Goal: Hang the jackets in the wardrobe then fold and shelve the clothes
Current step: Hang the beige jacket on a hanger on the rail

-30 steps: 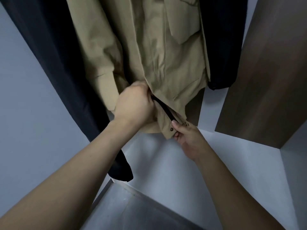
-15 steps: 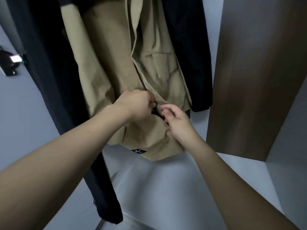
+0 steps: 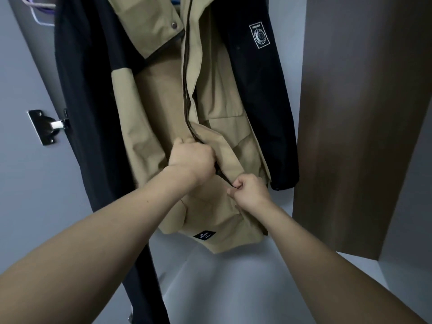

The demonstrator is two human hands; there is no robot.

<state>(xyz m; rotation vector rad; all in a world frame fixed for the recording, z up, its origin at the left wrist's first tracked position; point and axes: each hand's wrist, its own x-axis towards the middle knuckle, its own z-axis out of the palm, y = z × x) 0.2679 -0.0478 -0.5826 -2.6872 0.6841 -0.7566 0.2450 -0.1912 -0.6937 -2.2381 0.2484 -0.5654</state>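
Now, from the left: grey wardrobe wall (image 3: 18, 73) with a metal hinge (image 3: 48, 126) fixed to it, and some wire hangers (image 3: 39, 10) just visible at the top corner. Next, a dark garment (image 3: 81, 94) hanging long, past the bottom of view. Beside it, touching, the tan jacket (image 3: 159, 108), already hung inside the wardrobe, black sleeves, dark zipper (image 3: 187, 73) running down the front.

Left hand (image 3: 190, 159): fist closed round the tan fabric by the zipper line, mid-front. Right hand (image 3: 249, 189): fingers curled, pinching the front edge just below the left hand, at the zipper track. The pull itself cannot be made out.

Change over the last second: the right hand was down at the hem, then came up beside the left; now it sits a little lower again. The view has tilted upward, showing more of the jacket's upper front. The zipper looks closed above the hands, though I cannot be sure.

Judgement: this is zipping or straightening the hung jacket, so the hanging stage is near done; folding and shelving not begun.

Far right: the brown wardrobe door (image 3: 364, 113), standing open.
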